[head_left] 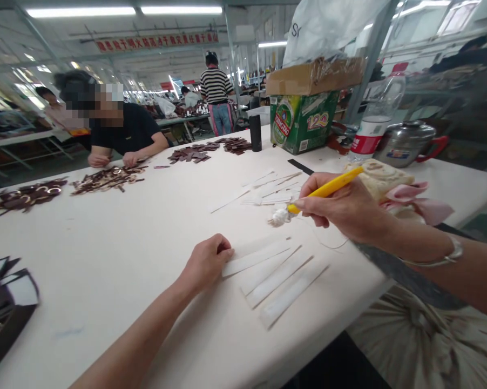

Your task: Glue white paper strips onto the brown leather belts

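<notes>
My right hand (343,208) grips a brush with a yellow handle (336,182); its tip is a lumpy white head, held just over the table beyond the strips. My left hand (209,259) rests on the table, with curled thumb and fingers at the near-left end of a pale strip (254,258). To the right of that strip, more long white strips (282,286) lie side by side at a slant, with a wet-looking sheen. Farther back, several thin strips (276,189) lie loosely across one another.
Dark brown pieces (190,152) and ringed straps (109,177) lie in heaps along the far edge, where a person (126,129) leans in. A green carton (302,121), plastic bottle (373,127), metal kettle (405,141) and pink cloth (417,202) stand or lie right. A dark box (12,324) sits left.
</notes>
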`<state>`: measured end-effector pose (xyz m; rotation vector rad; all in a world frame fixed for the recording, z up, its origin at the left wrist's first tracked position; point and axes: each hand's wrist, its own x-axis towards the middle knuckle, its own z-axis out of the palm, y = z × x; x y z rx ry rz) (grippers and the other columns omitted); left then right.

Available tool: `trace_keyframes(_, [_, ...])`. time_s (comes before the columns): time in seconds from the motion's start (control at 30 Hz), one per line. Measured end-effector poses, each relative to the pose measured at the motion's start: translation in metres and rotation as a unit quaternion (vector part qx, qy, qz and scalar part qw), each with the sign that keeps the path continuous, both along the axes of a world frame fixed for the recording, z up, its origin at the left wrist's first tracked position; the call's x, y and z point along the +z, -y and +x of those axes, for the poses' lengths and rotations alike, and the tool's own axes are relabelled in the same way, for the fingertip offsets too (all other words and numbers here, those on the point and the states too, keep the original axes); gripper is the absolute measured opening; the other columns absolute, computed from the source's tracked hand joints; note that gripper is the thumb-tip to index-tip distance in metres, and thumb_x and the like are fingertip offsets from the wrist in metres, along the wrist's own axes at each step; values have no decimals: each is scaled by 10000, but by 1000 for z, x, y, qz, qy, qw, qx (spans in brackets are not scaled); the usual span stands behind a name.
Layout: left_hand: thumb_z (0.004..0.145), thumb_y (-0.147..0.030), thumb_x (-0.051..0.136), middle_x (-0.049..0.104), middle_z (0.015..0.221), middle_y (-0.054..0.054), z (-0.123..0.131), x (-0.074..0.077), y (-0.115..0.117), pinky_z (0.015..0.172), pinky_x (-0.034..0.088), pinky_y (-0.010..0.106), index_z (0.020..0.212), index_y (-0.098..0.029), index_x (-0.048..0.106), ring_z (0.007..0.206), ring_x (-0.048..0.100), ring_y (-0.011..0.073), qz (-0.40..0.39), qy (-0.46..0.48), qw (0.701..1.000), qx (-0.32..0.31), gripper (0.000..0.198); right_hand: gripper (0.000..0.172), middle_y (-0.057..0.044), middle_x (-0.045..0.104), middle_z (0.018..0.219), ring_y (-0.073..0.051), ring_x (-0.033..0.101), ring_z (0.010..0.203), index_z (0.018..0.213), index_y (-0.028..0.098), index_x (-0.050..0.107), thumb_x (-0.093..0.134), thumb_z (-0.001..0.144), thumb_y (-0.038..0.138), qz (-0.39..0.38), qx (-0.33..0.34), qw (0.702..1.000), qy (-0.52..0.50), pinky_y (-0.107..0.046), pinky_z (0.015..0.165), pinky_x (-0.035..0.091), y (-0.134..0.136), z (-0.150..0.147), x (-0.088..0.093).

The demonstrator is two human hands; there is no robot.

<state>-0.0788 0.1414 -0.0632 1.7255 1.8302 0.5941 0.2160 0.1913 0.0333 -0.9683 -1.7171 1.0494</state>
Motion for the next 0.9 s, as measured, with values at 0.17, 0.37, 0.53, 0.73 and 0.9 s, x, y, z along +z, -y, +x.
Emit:
trace_keyframes(0.17, [924,-295,507,593,977,39,-6,-7,17,753,423,300,976,-198,622,836,561,169,125,-49,991,-16,159,135,39,573,561,-90,524,434,759,169,610,720,749,247,-29,67,996,49,-161,362,397,-9,-39,-18])
trace_keyframes(0.37, [917,-105,403,539,1022,29,-19,-15,42,717,424,253,1047,-230,636,824,539,131,193,-94,972,-96,295,90,58,545,548,-85,507,446,706,166,597,685,724,166,-21,152,985,77,-183,394,382,-17,-82,-36])
trace_keyframes(0.53, [923,-103,403,532,1054,11,-25,-21,47,682,415,235,1082,-275,645,796,529,117,171,-150,965,-127,337,115,70,528,556,-69,458,536,663,154,582,666,676,76,14,203,971,129,-185,486,355,-20,-110,-44])
trace_keyframes(0.73, [936,-105,368,549,1075,31,-24,-17,47,657,424,246,1065,-249,625,809,544,137,175,-253,939,-155,322,125,83,516,530,-69,440,527,638,158,570,644,648,57,41,214,955,201,-195,488,322,-27,-108,-45])
trace_keyframes(0.9, [960,-128,391,578,1011,33,-19,-11,45,651,426,267,940,-214,601,822,536,164,193,-327,906,-189,228,69,71,520,531,-83,448,530,631,173,579,615,640,115,66,161,931,321,-206,499,322,-41,-72,-34])
